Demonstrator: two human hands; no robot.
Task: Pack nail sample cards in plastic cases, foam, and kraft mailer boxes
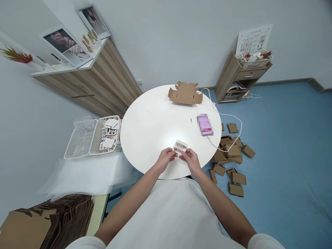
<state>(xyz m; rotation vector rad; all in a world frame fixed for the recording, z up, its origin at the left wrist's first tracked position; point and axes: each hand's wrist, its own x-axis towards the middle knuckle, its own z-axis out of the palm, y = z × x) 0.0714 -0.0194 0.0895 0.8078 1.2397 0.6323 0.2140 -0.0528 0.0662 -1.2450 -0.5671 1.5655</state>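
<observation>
Both hands are pinching a small clear pack (180, 146) of patterned nails: left hand (166, 158) closing on its left edge, right hand (190, 158) on its right. Beyond them an open cardboard box (185, 93) is sitting; to the left, a white basket (107, 135) is holding similar packs.

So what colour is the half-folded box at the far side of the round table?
Plain cardboard brown; the box shows best in the head view.

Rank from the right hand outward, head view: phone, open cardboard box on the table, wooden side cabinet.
From the right hand:
1. Phone, on the table just ahead and slightly right, cable attached.
2. Open cardboard box, at the table's far edge.
3. Wooden side cabinet, against the wall, far right.
</observation>
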